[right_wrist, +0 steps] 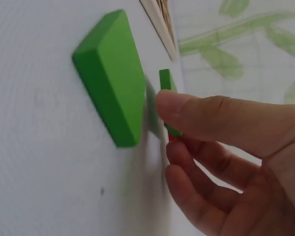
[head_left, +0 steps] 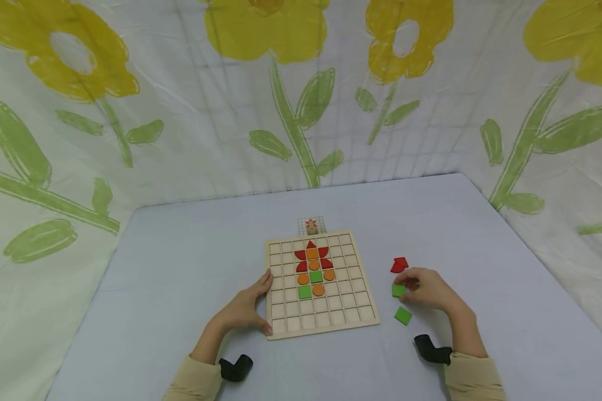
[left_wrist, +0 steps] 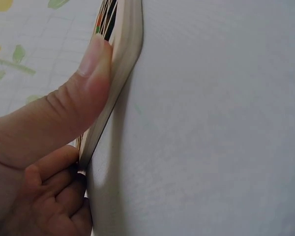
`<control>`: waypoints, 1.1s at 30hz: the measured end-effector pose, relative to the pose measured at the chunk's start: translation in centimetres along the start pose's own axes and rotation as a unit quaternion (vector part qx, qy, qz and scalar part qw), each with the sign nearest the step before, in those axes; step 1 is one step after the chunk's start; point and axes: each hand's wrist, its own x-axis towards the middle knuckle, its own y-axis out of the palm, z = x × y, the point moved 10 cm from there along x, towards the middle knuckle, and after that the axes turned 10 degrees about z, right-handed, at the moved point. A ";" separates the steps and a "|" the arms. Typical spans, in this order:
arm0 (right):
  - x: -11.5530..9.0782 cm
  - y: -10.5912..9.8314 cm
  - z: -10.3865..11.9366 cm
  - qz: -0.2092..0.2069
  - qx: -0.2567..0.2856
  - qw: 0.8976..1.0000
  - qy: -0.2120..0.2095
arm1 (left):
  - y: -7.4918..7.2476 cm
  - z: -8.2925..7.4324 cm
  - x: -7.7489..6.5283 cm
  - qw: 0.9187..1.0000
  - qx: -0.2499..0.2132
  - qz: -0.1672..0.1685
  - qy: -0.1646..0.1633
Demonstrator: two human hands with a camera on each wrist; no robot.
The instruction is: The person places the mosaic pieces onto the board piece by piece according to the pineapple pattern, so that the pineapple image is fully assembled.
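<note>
A wooden grid board (head_left: 331, 312) lies on the table with red, orange and green pieces forming a figure in its upper middle. My left hand (head_left: 246, 309) holds the board by its left edge, the thumb near the bottom left corner and the fingers farther up. In the left wrist view the thumb (left_wrist: 91, 73) presses against the wooden rim. To the right of the board, my right hand (head_left: 428, 289) pinches a green square tile (head_left: 398, 290) between thumb and fingers. Another green square tile (head_left: 403, 316) lies just nearer to me, seen large in the right wrist view.
Red pieces (head_left: 399, 264) lie together beyond my right hand. A small pattern card (head_left: 311, 225) with a printed figure sits behind the board's far edge. The pale table (head_left: 190, 250) ends at a flower-patterned curtain (head_left: 205, 156).
</note>
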 end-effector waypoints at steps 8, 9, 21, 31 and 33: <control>1.0 0.1 1.5 -0.019 0.008 0.999 -0.030 | 0.0 -0.1 -0.1 1.000 -0.001 -0.001 -0.005; 1.2 0.1 1.9 -0.020 0.007 0.999 -0.042 | 0.0 -0.1 -0.1 1.000 -0.002 -0.002 -0.005; 4.4 2.2 5.3 -0.019 0.034 0.996 -0.082 | 0.0 -0.1 -0.2 1.000 -0.006 -0.004 -0.001; 6.1 3.9 7.6 -0.004 0.041 0.994 -0.103 | -0.1 -0.1 -0.1 1.000 -0.004 -0.003 -0.004; 6.3 4.3 7.9 0.002 0.043 0.994 -0.102 | -0.1 -0.2 -0.1 1.000 -0.005 -0.003 -0.006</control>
